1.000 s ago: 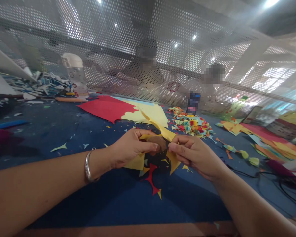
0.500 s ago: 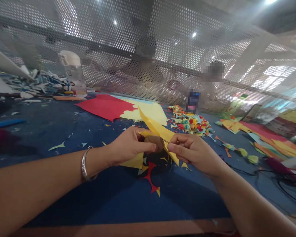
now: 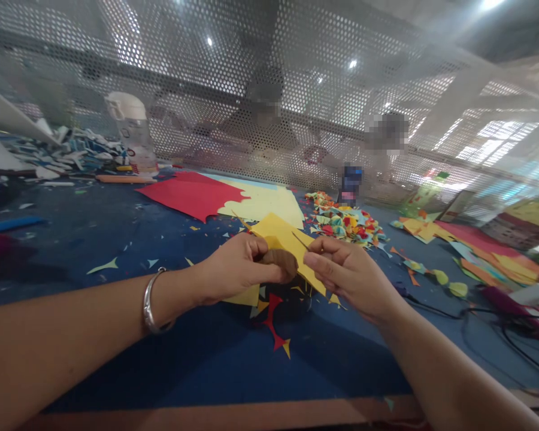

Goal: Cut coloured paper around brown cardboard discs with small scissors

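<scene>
From my end, the left hand [image 3: 236,269] has thumb and fingers closed on a brown disc [image 3: 280,262], which pokes out towards their 3 o'clock. I see the yellow sheet [image 3: 275,227] behind it, reaching to 12. The right hand [image 3: 344,270] pinches a thin tool [image 3: 299,240] aimed at 10 o'clock; whether its fingertips touch the sheet, I can't tell.
</scene>
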Tool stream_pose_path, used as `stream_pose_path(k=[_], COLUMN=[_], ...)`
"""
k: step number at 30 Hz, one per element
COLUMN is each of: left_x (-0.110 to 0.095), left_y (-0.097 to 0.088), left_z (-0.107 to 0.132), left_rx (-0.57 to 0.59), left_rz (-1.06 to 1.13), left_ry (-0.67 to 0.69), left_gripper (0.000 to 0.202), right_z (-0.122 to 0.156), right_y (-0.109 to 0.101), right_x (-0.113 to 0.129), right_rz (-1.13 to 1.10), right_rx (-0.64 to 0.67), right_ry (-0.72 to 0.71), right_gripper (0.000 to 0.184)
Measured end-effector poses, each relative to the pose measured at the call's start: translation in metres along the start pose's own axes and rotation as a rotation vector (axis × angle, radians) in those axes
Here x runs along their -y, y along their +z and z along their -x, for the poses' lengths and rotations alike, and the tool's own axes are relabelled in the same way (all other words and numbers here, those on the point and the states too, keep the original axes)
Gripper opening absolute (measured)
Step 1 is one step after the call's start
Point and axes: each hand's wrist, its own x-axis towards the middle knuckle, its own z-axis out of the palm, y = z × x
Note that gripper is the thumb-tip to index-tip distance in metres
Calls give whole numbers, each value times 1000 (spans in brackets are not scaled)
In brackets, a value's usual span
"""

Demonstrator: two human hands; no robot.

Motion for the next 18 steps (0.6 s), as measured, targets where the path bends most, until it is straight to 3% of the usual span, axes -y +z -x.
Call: stream_pose_path(k=[3,7,11,18], left_x=[-4,-8,-9,-12], left_y=[1,2,2,-1], left_z=[5,7,6,10], left_rx=[47,117,210,216], left_rz=[-175,-281,-183,-66], left_ry=[-14,-30,26,69], left_gripper=[12,15,14,44], right_z=[-1,-2,-4,-2], right_y=[5,11,12,13], right_x=[0,-1,-3,-3], right_rz=[0,2,-13,-98], right_rx=[-70,-55,-48,-41], right_ry=[-72,-121,-90,-29], right_gripper=[34,35,33,35])
